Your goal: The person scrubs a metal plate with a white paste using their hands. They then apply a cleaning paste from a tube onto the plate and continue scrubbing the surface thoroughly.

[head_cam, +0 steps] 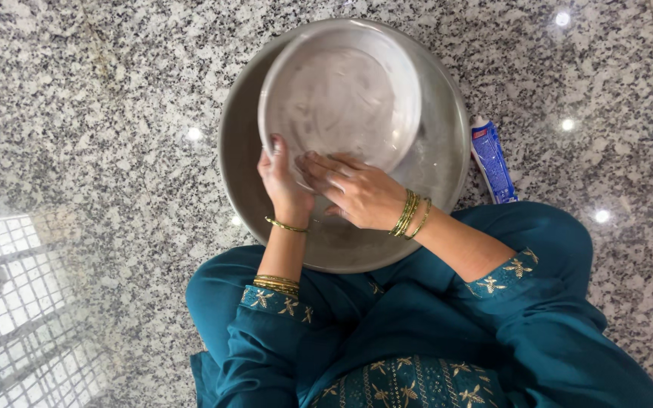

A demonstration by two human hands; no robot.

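The left hand (285, 181) grips the lower rim of a steel plate (339, 94), tilting it up so its soapy face is reachable. The right hand (357, 193) lies with fingers flat against that face, palm down and wrist bent, holding nothing I can make out. The plate sits at upper centre inside a wide steel basin (440, 162) on the speckled granite floor (100, 113); a blue tube (492, 160) lies just right of the basin.

A blue tube (492, 160) with a white cap lies on the granite floor (100, 113). It rests just beside the big steel basin's (447, 162) right rim.
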